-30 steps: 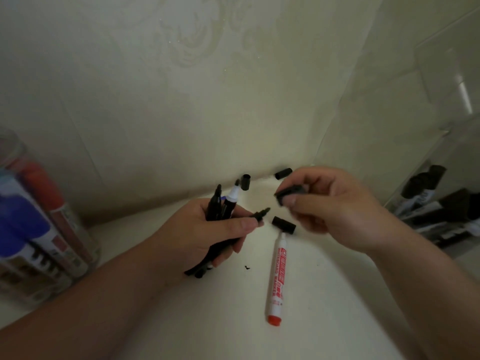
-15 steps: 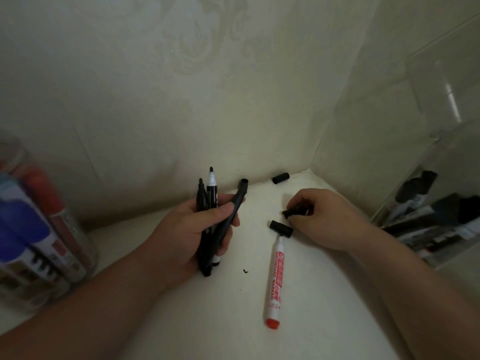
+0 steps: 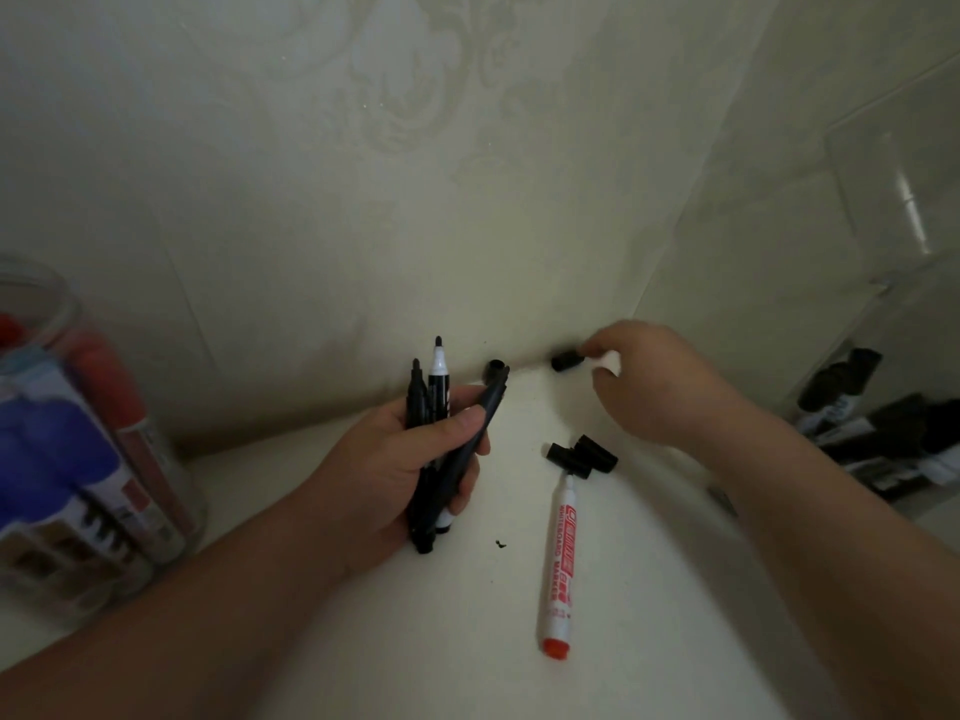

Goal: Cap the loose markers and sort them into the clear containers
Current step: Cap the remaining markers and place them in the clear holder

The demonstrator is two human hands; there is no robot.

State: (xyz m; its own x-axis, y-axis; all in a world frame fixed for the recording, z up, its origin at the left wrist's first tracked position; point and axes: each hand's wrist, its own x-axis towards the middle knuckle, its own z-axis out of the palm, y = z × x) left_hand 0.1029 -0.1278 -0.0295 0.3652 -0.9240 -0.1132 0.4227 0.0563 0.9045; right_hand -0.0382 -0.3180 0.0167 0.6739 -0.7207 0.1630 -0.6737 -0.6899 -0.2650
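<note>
My left hand (image 3: 415, 459) grips a bundle of black markers (image 3: 439, 402). Two stand upright with bare tips and a third leans right toward a black cap (image 3: 496, 367) at the foot of the wall; I cannot tell if they touch. My right hand (image 3: 660, 387) reaches to the back corner, thumb and forefinger pinching the end of another black cap (image 3: 565, 360) that lies there. A red whiteboard marker (image 3: 558, 563) lies uncapped on the white surface, and two loose black caps (image 3: 582, 456) rest at its tip.
A clear container (image 3: 171, 475) with blue and red markers stands at the left edge. A second clear container (image 3: 893, 314) holding black markers stands at the right. Walls close off the back and right of the surface (image 3: 415, 641).
My right hand left a black cap beside the one at the red marker's tip and moved up to the cap in the back corner. My left hand turned the bundle upright.
</note>
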